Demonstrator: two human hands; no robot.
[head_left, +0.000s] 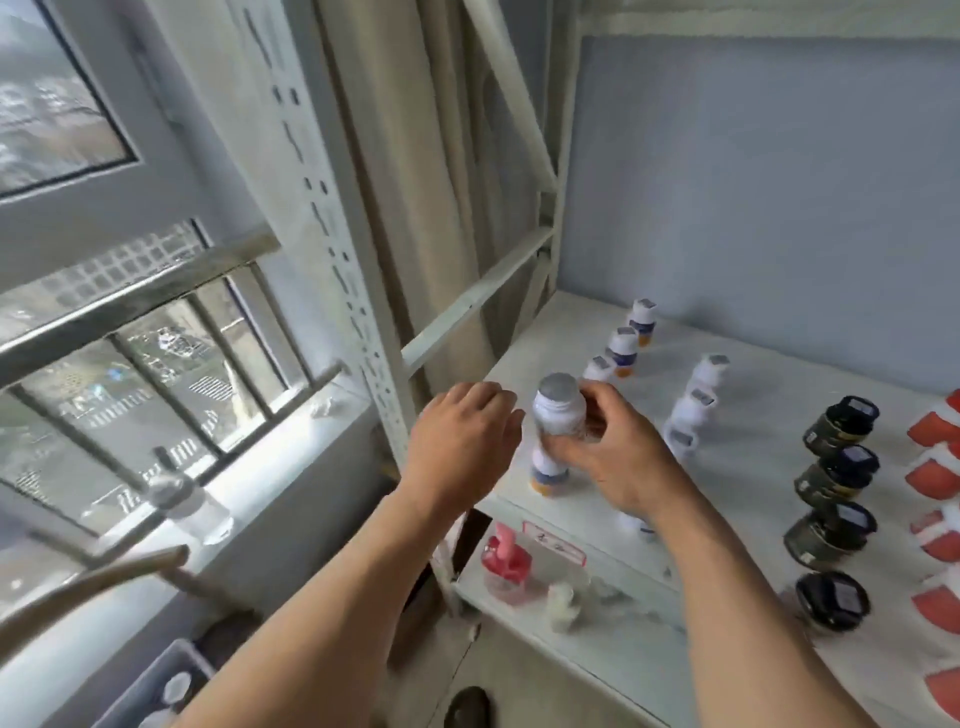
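Observation:
My right hand (610, 457) grips a white bottle (556, 415) with a grey cap, held upright near the front left corner of a white shelf (753, 499). A second white bottle with a blue and orange label (548, 470) stands just below it, partly hidden by my fingers. My left hand (460, 441) hovers beside the held bottle with relaxed fingers and holds nothing. Behind, a row of similar white bottles (623, 348) runs toward the back wall.
A second row of white bottles (693, 410) stands to the right, then a row of dark jars (836, 467) and red-and-white packs (940, 473). The shelf upright (332, 244) rises at left. A pink item (506, 564) sits on the lower shelf. A window sill (249, 499) carries a clear bottle.

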